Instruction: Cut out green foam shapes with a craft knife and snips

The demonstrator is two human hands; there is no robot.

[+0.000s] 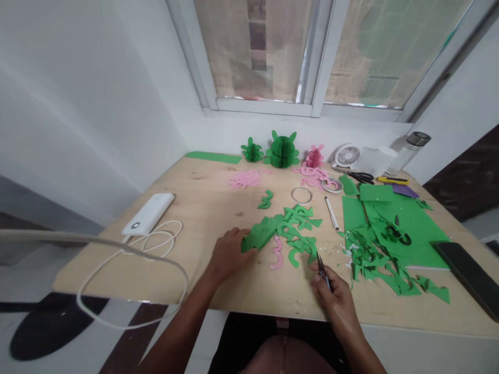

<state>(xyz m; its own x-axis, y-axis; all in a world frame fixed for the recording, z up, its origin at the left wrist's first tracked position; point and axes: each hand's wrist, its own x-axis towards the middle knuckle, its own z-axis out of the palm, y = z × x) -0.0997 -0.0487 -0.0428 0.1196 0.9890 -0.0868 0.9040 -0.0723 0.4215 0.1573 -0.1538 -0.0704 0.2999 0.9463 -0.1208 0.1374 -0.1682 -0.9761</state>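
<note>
My left hand [229, 255] is closed on the left end of a stack of green paper pieces [260, 234], its thumb along the near edge. My right hand [334, 295] grips dark, pointed tweezers [322, 270], tips up and away from me. Cut green curved paper strips [298, 228] lie spread between the hands, reaching close to the tweezers' tips. A pink wavy paper strip [277, 253] rests just right of the stack. Farther back lies a small green wavy piece [266, 200].
Green scraps [374, 254] and small scissors [397, 235] lie on green sheets [424, 228] at right, beside a phone [468, 278]. A pen [331, 213], tape ring [302, 195] and pink cutouts [245, 178] lie behind. Paper figures [282, 150] stand at the wall. A power bank [150, 213] with cable is left.
</note>
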